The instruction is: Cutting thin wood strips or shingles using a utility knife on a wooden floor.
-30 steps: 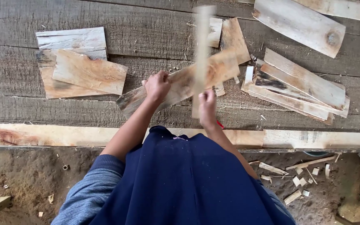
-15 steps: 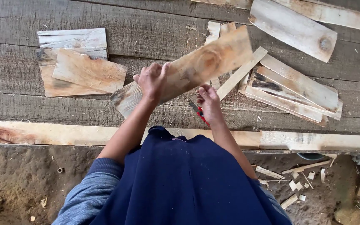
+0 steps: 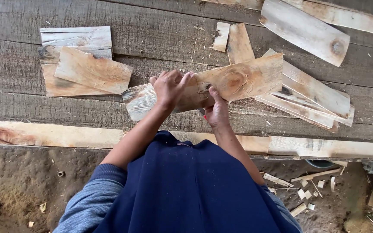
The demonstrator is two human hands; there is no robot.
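Observation:
A pale wooden board (image 3: 242, 77) with a round knot lies slanted across the grey plank bench (image 3: 152, 30), its far end raised to the right. My left hand (image 3: 169, 88) grips over its top edge near the left end. Just right of it, my right hand (image 3: 216, 111) holds the board from below, with the thumb pressed on its face. Something small and dark shows under the right palm; I cannot tell what it is.
A stack of short boards (image 3: 83, 64) lies at the left. More split boards (image 3: 311, 97) are piled at the right, and one knotted board (image 3: 307, 26) sits at the top right. A light plank (image 3: 44, 134) runs along the bench's near edge. Wood chips (image 3: 307, 194) litter the dirt below.
The thin strip that stood upright in my right hand is gone from it. The board has swung lower and flatter, and my right hand has come up onto it.

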